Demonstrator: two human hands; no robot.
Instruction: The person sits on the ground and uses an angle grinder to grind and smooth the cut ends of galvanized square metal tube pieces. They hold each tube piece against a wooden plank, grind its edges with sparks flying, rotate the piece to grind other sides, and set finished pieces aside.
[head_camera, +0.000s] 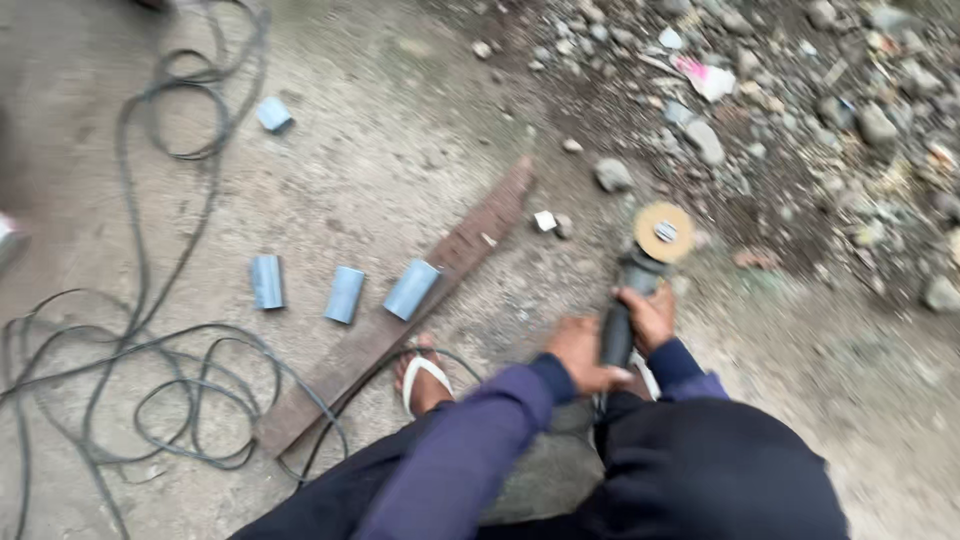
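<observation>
Gripping dark-bodied angle grinder with tan disc (640, 262): left hand (583, 352) clenched on rear, right hand (651, 318) clasping neck. Probably heavy, rigid; two-hand hold suits.

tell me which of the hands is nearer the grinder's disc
Right. The right hand grips the angle grinder just behind the disc; the left hand holds the rear of the handle, farther back.
</observation>
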